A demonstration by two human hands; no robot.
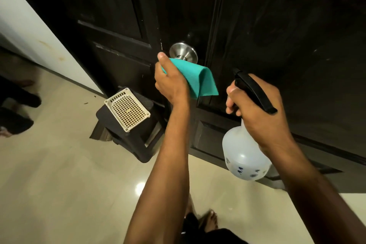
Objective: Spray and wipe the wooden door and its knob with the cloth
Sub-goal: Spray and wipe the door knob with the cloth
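left hand [172, 83]: fingers grip cloth [196, 77], just below the knob [183, 52]
right hand [257, 109]: fingers wrapped on spray bottle [244, 156], right of knob
door [287, 35]: behind both

1. Both forearms are bare; no sleeves, watch or jewellery are visible on them.
2. Left hand [172, 85] and right hand [261, 113]: ungloved.
3. Feet [209, 223]: bare.
4. Dark garment [221, 236] at the bottom edge of the view.
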